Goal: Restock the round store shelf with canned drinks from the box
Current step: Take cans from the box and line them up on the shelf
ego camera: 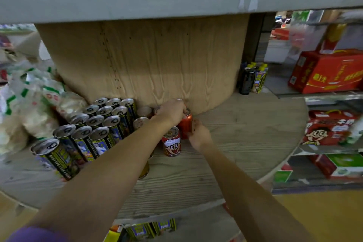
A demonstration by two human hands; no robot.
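Both hands meet on one red can (185, 124), upright beside the wooden core (149, 61) of the round shelf (245, 129): left hand (172, 111) gripping its top from above, right hand (198, 133) holding its near side, cartoon-face can (171, 141) just nearer.

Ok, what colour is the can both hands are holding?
Red, seen in the head view: red can between left hand and right hand.
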